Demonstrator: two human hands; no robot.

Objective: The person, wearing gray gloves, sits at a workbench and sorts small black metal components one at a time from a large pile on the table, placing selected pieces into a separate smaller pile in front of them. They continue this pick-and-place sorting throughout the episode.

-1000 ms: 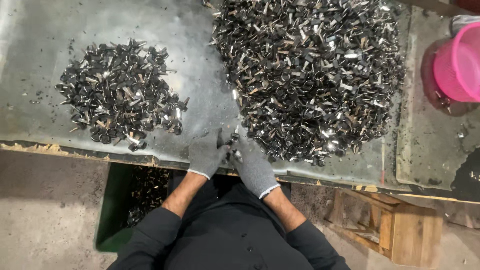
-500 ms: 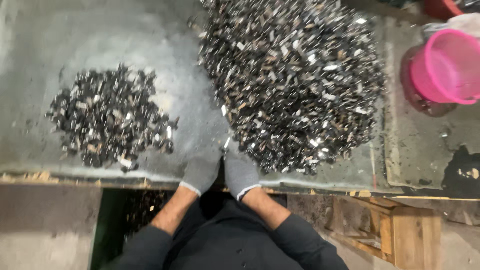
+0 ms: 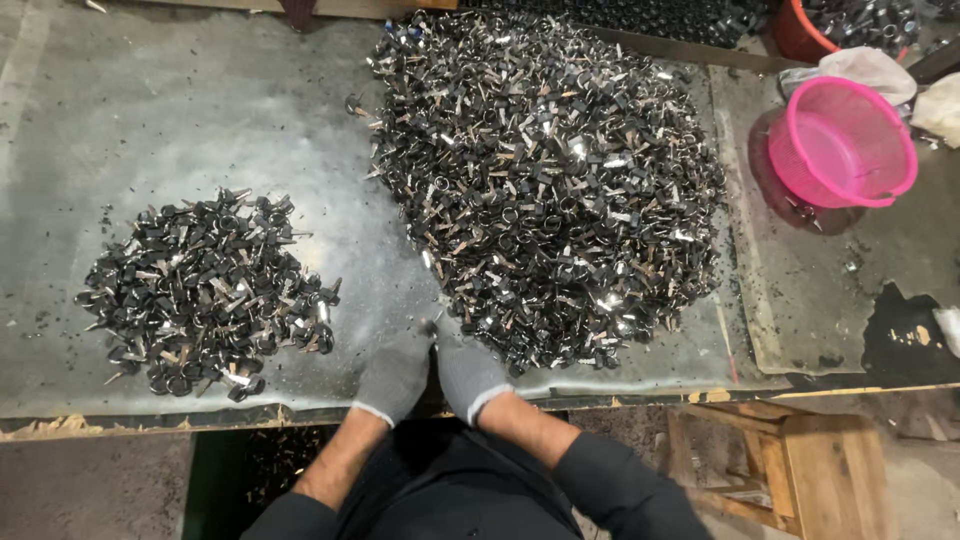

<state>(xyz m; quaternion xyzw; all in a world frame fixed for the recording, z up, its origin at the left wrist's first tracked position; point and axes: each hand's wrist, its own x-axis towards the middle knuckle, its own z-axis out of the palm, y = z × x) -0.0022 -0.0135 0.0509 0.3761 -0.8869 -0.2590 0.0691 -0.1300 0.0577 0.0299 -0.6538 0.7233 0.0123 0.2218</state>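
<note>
My left hand (image 3: 395, 375) and my right hand (image 3: 468, 372), both in grey knit gloves, are pressed side by side on the grey table (image 3: 200, 120) at its front edge. Their fingers are curled around a small metal part (image 3: 436, 324) that pokes out where the fingertips meet. Just beyond them begins a big heap of small dark and shiny metal parts (image 3: 545, 190), filling the table's middle. A smaller heap of similar dark parts (image 3: 205, 290) lies to the left of my left hand.
A pink plastic basket (image 3: 842, 145) stands at the right with a white bag (image 3: 865, 68) behind it. A red tub (image 3: 805, 35) with more parts is at the back right. A wooden stool (image 3: 800, 470) is below right, and a green crate (image 3: 215, 480) sits under the table.
The hands have stayed together at the table's front edge. The view has lifted a little, so more of the back of the table and the tubs shows.
</note>
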